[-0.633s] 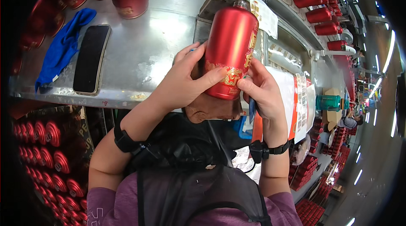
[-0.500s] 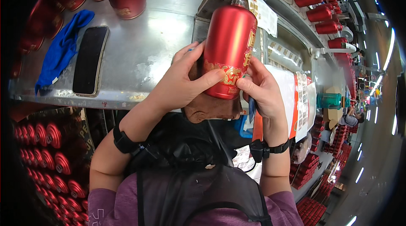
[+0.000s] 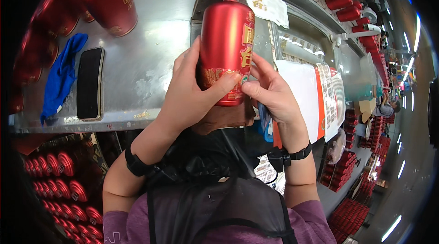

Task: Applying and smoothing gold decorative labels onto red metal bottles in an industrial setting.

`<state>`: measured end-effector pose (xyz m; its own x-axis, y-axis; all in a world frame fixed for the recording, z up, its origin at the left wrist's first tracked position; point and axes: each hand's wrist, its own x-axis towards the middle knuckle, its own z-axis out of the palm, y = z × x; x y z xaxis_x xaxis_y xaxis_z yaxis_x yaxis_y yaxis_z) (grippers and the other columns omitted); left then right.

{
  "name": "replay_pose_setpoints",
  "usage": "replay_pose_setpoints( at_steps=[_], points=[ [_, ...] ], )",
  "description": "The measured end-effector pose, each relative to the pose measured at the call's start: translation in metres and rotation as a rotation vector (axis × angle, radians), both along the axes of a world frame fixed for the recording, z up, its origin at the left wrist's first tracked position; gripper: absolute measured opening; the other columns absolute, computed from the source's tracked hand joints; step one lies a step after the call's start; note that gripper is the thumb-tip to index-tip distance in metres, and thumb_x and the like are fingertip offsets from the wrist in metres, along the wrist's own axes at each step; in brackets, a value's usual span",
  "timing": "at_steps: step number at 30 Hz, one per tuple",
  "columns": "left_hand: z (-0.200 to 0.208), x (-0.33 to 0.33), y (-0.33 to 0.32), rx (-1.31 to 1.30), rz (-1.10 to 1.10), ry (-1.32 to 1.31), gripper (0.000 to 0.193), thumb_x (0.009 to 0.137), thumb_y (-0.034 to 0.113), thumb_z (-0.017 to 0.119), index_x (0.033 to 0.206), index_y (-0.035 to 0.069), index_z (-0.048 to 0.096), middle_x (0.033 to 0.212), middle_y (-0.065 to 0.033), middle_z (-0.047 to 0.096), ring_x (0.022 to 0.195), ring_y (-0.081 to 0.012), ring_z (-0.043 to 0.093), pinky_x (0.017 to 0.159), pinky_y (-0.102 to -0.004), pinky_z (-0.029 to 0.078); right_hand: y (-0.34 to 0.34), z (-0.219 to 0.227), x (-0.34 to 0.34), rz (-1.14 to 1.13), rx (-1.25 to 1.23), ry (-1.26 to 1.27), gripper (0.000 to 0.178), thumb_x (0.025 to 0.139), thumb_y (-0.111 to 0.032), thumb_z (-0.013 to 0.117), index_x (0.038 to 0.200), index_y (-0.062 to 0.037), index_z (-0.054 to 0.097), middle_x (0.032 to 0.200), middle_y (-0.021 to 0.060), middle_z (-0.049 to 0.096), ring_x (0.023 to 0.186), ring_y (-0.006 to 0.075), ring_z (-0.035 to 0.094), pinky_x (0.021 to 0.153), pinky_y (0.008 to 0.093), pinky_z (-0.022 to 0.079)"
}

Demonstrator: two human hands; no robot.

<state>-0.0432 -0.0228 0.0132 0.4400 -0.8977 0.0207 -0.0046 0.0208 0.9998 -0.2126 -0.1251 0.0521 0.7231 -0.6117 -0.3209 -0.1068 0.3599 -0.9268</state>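
Observation:
A glossy red bottle (image 3: 223, 38) with a clear neck, gold lettering and a patterned gold band lies tilted in front of me, its neck pointing away. My left hand (image 3: 187, 89) is closed round its left side, thumb across the patterned band. From the right, my right hand (image 3: 273, 92) grips the lower part, the thumb pressing beside a small greenish round mark near the base. A worn brown pad (image 3: 219, 121) shows under the bottle. Something blue (image 3: 264, 115) is partly visible below my right hand; I cannot make out whether that hand touches it.
On the metal bench (image 3: 141, 61) to the left are a dark phone (image 3: 90, 84), a blue cloth (image 3: 61, 75) and several red bottles (image 3: 109, 2). Label sheets (image 3: 330, 102) and white paper (image 3: 297, 93) lie right. More red bottles (image 3: 59, 164) fill the space under the bench.
The bottle has turned slightly in my hands, so more of its gold lettering faces up. My view has shifted a little; both hands keep their hold.

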Motion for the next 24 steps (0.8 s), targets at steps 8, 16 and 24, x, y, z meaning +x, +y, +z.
replay_pose_setpoints(
  at_steps=[8,16,24],
  points=[
    [0.006,0.009,0.0,-0.023,-0.165,0.239,0.086,0.076,0.029,0.083,0.146,0.002,0.039,0.133,-0.0209,0.048,0.124,-0.0305,0.047,0.105,-0.04,0.04,-0.001,0.004,0.001,0.033,0.032,-0.037,0.083,0.086,-0.004,0.074,0.154,-0.0024,0.025,0.134,0.0139,0.053,0.096,0.0101,0.063,0.087,0.0243,0.049],
    [0.004,0.009,0.009,0.05,-0.195,-0.114,0.102,0.075,0.03,0.083,0.154,0.005,0.022,0.138,-0.02,0.045,0.132,-0.0336,0.038,0.111,-0.0448,0.032,0.001,0.002,-0.003,0.072,-0.069,0.034,0.096,0.075,-0.005,0.082,0.154,-0.0068,0.027,0.129,0.0088,0.057,0.062,-0.0016,0.036,0.058,0.0154,0.034],
    [0.002,0.008,0.008,0.034,-0.158,0.05,0.09,0.082,0.031,0.079,0.151,0.004,0.029,0.136,-0.0195,0.046,0.129,-0.0308,0.042,0.109,-0.0413,0.035,-0.003,0.009,-0.002,0.065,-0.003,0.044,0.09,0.079,-0.007,0.08,0.154,-0.0053,0.029,0.13,0.0094,0.056,0.064,-0.0008,0.039,0.062,0.0155,0.038]
  ],
)
